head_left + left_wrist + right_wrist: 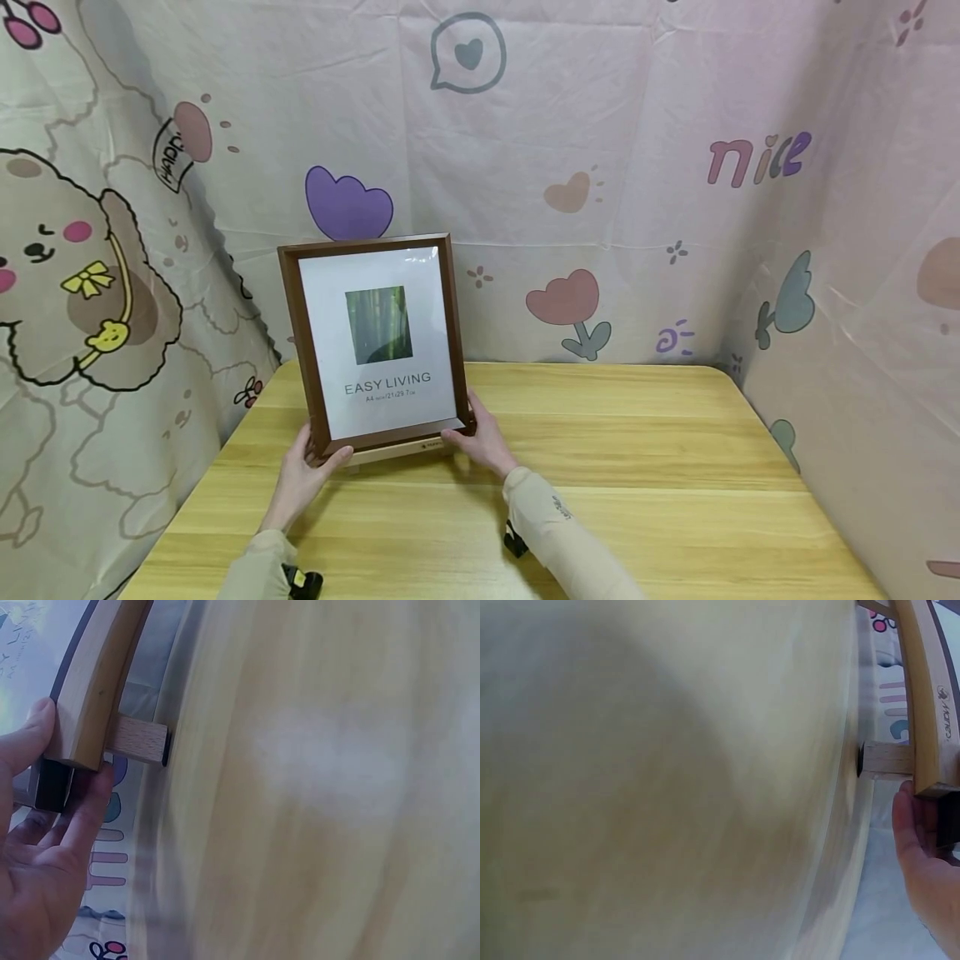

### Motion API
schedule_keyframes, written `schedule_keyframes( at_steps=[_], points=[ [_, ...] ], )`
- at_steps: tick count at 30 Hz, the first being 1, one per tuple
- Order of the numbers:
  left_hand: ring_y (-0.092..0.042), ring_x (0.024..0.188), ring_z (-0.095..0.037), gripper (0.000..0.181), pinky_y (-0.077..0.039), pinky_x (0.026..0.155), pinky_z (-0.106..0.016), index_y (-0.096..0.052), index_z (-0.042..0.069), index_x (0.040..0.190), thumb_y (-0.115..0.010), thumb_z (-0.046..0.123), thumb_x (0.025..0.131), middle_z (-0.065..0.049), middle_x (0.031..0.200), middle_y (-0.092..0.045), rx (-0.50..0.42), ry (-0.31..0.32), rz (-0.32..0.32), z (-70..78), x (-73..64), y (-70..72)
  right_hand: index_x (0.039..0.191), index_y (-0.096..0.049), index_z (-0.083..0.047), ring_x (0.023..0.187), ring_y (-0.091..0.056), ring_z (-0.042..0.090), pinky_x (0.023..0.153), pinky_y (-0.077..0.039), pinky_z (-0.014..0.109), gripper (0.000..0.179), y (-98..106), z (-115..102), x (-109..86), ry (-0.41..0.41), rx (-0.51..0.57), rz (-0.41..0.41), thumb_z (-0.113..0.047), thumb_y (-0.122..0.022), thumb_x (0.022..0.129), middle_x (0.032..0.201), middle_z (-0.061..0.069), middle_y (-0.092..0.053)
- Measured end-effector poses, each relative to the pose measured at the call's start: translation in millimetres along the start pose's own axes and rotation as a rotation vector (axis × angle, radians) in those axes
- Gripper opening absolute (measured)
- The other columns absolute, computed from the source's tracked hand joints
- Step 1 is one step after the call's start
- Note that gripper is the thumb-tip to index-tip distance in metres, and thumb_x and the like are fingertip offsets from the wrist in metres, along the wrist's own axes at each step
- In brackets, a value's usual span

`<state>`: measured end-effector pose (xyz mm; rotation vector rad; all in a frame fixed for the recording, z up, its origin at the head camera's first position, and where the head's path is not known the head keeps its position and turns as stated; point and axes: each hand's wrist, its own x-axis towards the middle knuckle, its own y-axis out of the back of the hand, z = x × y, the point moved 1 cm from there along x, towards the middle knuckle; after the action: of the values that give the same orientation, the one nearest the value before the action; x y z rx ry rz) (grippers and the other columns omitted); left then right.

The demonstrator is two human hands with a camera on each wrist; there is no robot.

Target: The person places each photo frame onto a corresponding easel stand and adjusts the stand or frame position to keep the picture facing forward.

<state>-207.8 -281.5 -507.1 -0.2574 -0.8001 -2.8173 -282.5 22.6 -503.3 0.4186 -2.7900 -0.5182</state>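
Pale cloth (480,158) with printed flowers (564,300) hangs behind and on both sides of a yellow wood-grain bench (637,446); glare (330,765) whitens its top.

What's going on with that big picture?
Somebody is holding a brown picture frame near its bottom corners, left fingers at one and right fingers at the other. Its green picture faces them. A pale wooden stand is under it, at the left side of the table.

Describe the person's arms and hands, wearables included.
Left hand and right hand are bare. Left sleeve and right sleeve are beige; the right bears small dark lettering, unreadable. Each wrist has a small black device; the left one shows a yellowish patch.
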Motion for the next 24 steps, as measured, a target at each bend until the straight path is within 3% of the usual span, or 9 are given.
schedule_keyframes(
  at_steps=[2, 4, 12, 15, 18, 21, 22, 24],
  points=[
    [-0.062, 0.124, -0.021, 0.079, -0.041, 0.088, 0.0, -0.03, 0.008, 0.156, -0.073, 0.028, 0.093, -0.025, 0.145, -0.055, 0.004, 0.002, -0.011, 0.3, -0.3, 1.1, 0.159, -0.026, -0.011, 0.108, -0.068, 0.035, 0.104, -0.053, 0.052, 0.087, -0.2, 0.9, 0.4, -0.002, -0.001, -0.003, -0.016, -0.077, 0.089, 0.123, 0.024, -0.066],
    [-0.054, 0.131, -0.039, 0.08, -0.038, 0.089, 0.002, -0.029, 0.009, 0.157, -0.073, 0.028, 0.094, -0.025, 0.147, -0.053, 0.006, 0.003, -0.021, 0.3, -0.5, 1.8, 0.16, -0.025, -0.01, 0.109, -0.067, 0.036, 0.105, -0.052, 0.052, 0.088, -0.2, 1.6, 0.5, -0.007, 0.0, -0.003, -0.017, -0.077, 0.089, 0.125, 0.025, -0.065],
    [-0.051, 0.134, -0.043, 0.082, -0.033, 0.088, 0.006, -0.026, 0.007, 0.158, -0.072, 0.028, 0.094, -0.026, 0.149, -0.05, 0.013, 0.008, -0.018, -1.5, -1.0, 1.6, 0.16, -0.023, -0.008, 0.111, -0.067, 0.038, 0.107, -0.051, 0.053, 0.09, -0.1, 1.6, -0.2, -0.013, 0.004, -0.006, -0.018, -0.077, 0.089, 0.128, 0.026, -0.064],
    [-0.054, 0.132, -0.039, 0.081, -0.035, 0.088, 0.005, -0.027, 0.008, 0.158, -0.073, 0.028, 0.094, -0.025, 0.149, -0.051, 0.015, 0.005, -0.013, -1.3, -1.1, 1.6, 0.16, -0.023, -0.008, 0.105, -0.069, 0.034, 0.102, -0.055, 0.05, 0.089, 0.0, 1.3, 0.0, -0.007, -0.001, -0.007, -0.017, -0.077, 0.089, 0.122, 0.025, -0.066],
    [-0.061, 0.123, -0.012, 0.079, -0.037, 0.089, 0.003, -0.03, 0.009, 0.157, -0.073, 0.028, 0.094, -0.024, 0.147, -0.054, 0.017, -0.001, -0.007, -1.0, -1.1, 1.7, 0.159, -0.025, -0.008, 0.1, -0.07, 0.031, 0.097, -0.057, 0.047, 0.088, 0.2, 0.9, 0.2, 0.001, -0.008, -0.002, -0.017, -0.077, 0.088, 0.116, 0.023, -0.068],
    [-0.053, 0.112, 0.013, 0.077, -0.038, 0.09, 0.001, -0.032, 0.01, 0.157, -0.073, 0.028, 0.094, -0.022, 0.145, -0.056, 0.02, -0.001, -0.006, -1.1, -1.2, 1.6, 0.159, -0.026, -0.009, 0.098, -0.069, 0.029, 0.096, -0.057, 0.046, 0.088, 0.6, 0.5, 0.3, 0.004, -0.013, 0.0, -0.017, -0.078, 0.088, 0.114, 0.022, -0.069],
    [-0.052, 0.111, 0.014, 0.077, -0.039, 0.09, 0.0, -0.033, 0.011, 0.156, -0.073, 0.029, 0.094, -0.021, 0.145, -0.056, 0.02, 0.002, -0.008, -1.0, -1.3, 1.6, 0.159, -0.027, -0.01, 0.098, -0.069, 0.029, 0.097, -0.057, 0.046, 0.088, 0.6, 0.3, 0.2, 0.005, -0.013, 0.001, -0.016, -0.078, 0.088, 0.114, 0.022, -0.069],
    [-0.059, 0.117, 0.002, 0.077, -0.041, 0.091, -0.002, -0.032, 0.012, 0.157, -0.073, 0.029, 0.094, -0.021, 0.145, -0.056, 0.02, 0.005, -0.011, -0.5, -1.5, 1.6, 0.159, -0.026, -0.01, 0.099, -0.069, 0.03, 0.098, -0.056, 0.048, 0.087, 0.7, -0.2, -0.1, 0.002, -0.01, -0.001, -0.016, -0.077, 0.088, 0.115, 0.022, -0.069]
  ],
)
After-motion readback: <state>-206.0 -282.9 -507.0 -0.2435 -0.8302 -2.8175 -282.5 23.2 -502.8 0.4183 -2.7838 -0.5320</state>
